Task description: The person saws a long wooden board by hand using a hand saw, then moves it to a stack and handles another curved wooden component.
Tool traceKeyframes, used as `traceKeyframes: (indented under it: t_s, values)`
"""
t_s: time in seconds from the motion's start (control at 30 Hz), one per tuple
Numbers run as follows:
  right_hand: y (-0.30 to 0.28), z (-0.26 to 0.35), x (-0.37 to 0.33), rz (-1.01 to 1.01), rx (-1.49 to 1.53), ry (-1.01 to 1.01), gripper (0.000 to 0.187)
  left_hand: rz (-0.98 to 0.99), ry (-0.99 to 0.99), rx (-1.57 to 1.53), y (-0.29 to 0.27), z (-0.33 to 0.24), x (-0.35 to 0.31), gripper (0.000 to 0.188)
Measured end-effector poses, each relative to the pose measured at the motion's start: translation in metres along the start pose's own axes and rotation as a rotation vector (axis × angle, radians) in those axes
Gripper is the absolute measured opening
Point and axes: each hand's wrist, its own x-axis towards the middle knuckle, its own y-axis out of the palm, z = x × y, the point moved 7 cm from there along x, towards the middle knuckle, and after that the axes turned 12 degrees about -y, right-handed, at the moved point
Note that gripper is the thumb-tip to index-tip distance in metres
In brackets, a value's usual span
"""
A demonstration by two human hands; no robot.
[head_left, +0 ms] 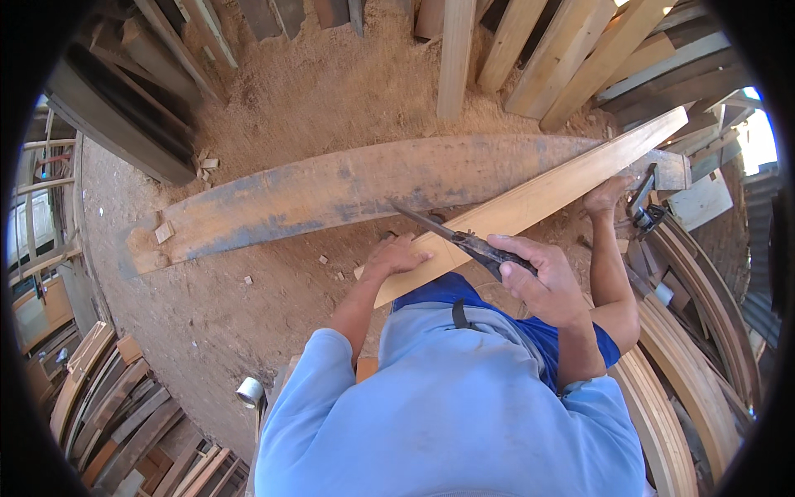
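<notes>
Pale sawn timber forms the workpiece: a long, light-coloured wooden plank (530, 199) running from the centre of the frame up to the upper right, lying slantwise across a broad, weathered grey-brown curved beam (348, 186) on the sawdust-covered floor (298, 91).

The left hand (396, 257) lies flat, fingers closed over the plank's near end at centre frame, pressing it down. The right hand (542, 282) is wrapped tight around the dark handle of a long, narrow-bladed cutting tool (451, 234), with its blade angled up-left over the plank's near end. Whether the edge touches the wood cannot be told.

A foot (606, 197) at the right of the frame appears to bear on the plank farther along.

Handling judgement: the plank looks stiff and moderately light, its dry faces giving good grip; splintery edges are likely. It is best held at the near end, clear of the blade's path. The tool should be held only by the handle.

Stacked boards (571, 58) stand at the upper right.
</notes>
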Motion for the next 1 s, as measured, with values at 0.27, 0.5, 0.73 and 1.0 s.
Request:
traceKeyframes:
  t_s: [0.27, 0.5, 0.73, 1.0]
  values:
    - [0.023, 0.02, -0.004, -0.075, -0.037, -0.095, 0.045, -0.022, 0.071, 0.01, -0.001, 0.003, 0.005, 0.093]
    - [0.032, 0.059, -0.04, -0.181, -0.093, -0.079, 0.045, -0.138, 0.142, -0.007, -0.016, -0.004, -0.017, 0.08]
    - [0.048, 0.041, -0.05, -0.027, -0.044, 0.042, 0.046, -0.072, 0.145, -0.03, 0.029, 0.01, -0.042, 0.079]
    - [0.039, -0.025, -0.011, 0.059, -0.074, 0.288, 0.047, -0.118, 0.103, -0.12, 0.061, 0.026, -0.037, 0.082]
